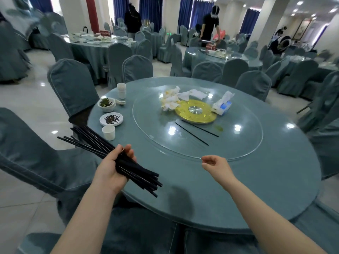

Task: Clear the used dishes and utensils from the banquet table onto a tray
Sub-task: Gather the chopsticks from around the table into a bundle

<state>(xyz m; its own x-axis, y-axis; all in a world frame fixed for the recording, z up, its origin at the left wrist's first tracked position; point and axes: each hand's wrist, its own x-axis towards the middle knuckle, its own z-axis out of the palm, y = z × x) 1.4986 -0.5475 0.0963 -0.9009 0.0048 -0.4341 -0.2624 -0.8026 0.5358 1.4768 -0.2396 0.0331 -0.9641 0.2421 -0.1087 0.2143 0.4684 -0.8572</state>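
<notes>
Head-cam view, banquet hall, looking down at a round teal table (256,180) w/ a glass turntable (238,129) in the middle.

Left hand (113,167), near left at the table edge, grips a thick bundle of black chopsticks (102,149). Fingers & thumb curl round the middle of the bundle, so both ends stick out: far ends fan up-left past the edge, near ends point down-right over the cloth. Probably held mid-length so the bundle balances & none slip.

Right hand (214,164) hovers over the near part of the table, just short of the turntable rim. It holds nothing; fingers loosely curled, thumb near forefinger. Looks poised to reach forward.

Still on the turntable: one loose pair of chopsticks (197,131), lying side by side, slanting near-right of a gold centre disc (194,111). Likely the next pick-up, as they're the closest utensils to the free hand. Crumpled napkins (174,99) lie far left of the disc, a tissue pack (222,105) to its right.

Left side of the table, grouped near the edge: paper cup (108,132), small plate (111,119) w/ dark scraps, bowl (106,104) w/ a spoon (121,102) beside it, and a stack of cups (121,90) farthest.

No tray in view, so can't tell where things will go. Covered chairs ring the table; other tables & people stand far off.
</notes>
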